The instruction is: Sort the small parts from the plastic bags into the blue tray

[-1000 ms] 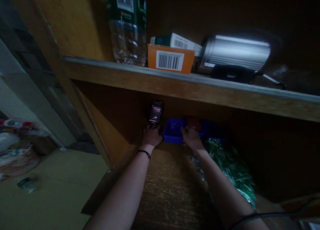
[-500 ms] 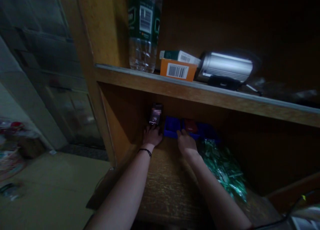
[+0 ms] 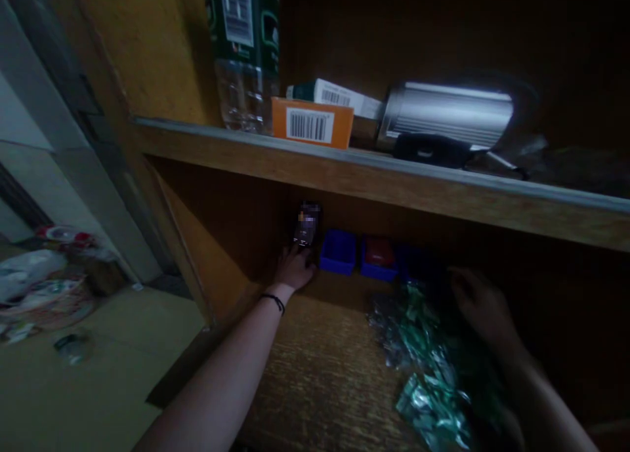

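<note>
My left hand (image 3: pixel 294 268) lies on the lower shelf with its fingers stretched out, at the bottom edge of an upright phone (image 3: pixel 307 226) with a lit, blurred screen. Two small blue trays stand right of it: one blue tray (image 3: pixel 338 252) shows a bare inside, and the other blue tray (image 3: pixel 378 271) has a red item (image 3: pixel 378 251) in it. A third blue tray (image 3: pixel 411 263) sits in shadow farther right. Near that one is my right hand (image 3: pixel 480 301), blurred and dark, so its grip is unclear. Green shiny packets (image 3: pixel 428 347) lie below it in a heap.
Above, the upper shelf's edge (image 3: pixel 394 170) runs across the view. It bears a plastic bottle (image 3: pixel 246 65), an orange box (image 3: pixel 312 124), a green and white box (image 3: pixel 339 96) and a silver cylinder (image 3: pixel 453 114). A basket (image 3: pixel 54 301) stands on the floor at left.
My right hand has moved right, from the middle trays to beside the third tray. The tray with the red item now stands apart from the left tray. My left hand stays by the phone.
</note>
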### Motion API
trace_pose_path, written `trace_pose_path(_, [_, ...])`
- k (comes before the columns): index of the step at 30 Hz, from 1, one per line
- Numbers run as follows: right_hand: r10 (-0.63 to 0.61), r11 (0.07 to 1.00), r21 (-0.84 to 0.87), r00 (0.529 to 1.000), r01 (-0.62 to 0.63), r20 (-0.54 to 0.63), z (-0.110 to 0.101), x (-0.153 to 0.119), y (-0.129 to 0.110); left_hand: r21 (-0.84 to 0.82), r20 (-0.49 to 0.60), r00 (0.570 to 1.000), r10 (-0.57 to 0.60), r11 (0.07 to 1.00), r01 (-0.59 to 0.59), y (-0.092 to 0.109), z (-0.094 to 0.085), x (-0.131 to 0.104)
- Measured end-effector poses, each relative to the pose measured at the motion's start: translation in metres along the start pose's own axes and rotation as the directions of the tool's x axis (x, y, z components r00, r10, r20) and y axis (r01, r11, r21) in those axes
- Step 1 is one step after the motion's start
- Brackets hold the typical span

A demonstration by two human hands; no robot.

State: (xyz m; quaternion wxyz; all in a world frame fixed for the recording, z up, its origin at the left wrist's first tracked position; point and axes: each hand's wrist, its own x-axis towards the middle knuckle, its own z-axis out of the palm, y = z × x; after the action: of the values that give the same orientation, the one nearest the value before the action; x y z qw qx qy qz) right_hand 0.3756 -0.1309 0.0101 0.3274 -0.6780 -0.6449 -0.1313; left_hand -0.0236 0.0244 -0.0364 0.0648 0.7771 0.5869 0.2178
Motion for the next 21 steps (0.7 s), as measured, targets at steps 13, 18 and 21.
trace_pose_path(13, [0.174, 0.984, 0.025, 0.985, -0.175, 0.011, 0.017, -0.021, 0.027, 0.078, 0.076, 0.994, 0.072, 0.994, -0.078, -0.001, 0.002, -0.003])
trace_pose_path(18, [0.276, 0.960, 0.033, 0.961, -0.276, 0.026, 0.006, -0.020, 0.023, 0.084, 0.099, 0.992, 0.071, 0.993, -0.080, 0.003, 0.002, -0.004])
trace_pose_path(21, [0.307, 0.950, 0.042, 0.951, -0.308, 0.032, 0.004, -0.020, 0.022, 0.102, 0.099, 0.992, 0.081, 0.991, -0.091, 0.003, 0.002, -0.004])
